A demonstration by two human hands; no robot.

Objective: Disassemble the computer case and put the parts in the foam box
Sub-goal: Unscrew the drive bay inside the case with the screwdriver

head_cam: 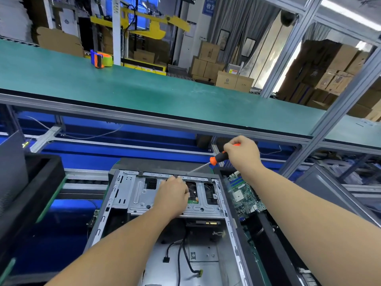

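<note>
Case (165,213) lies open on the bench in front of me. Left hand (172,196) grips the drive cage (136,195); right hand (243,153) holds the screwdriver (218,157). Cage looks like stiff, light sheet metal with sharp edges, so lift it by the flat rails.

Under the fingers of the left hand (173,196) the case (132,195) showed bare stamped metal, dull silver and smooth, with a matt black plastic front just beyond the fingertips. The screwdriver (216,159) in the right hand (243,153) had a glossy orange and black plastic handle and a bright steel shaft. Right of the fingers a board (242,195) looked matt green; the shelf (144,87) above wore a matt green mat.
</note>
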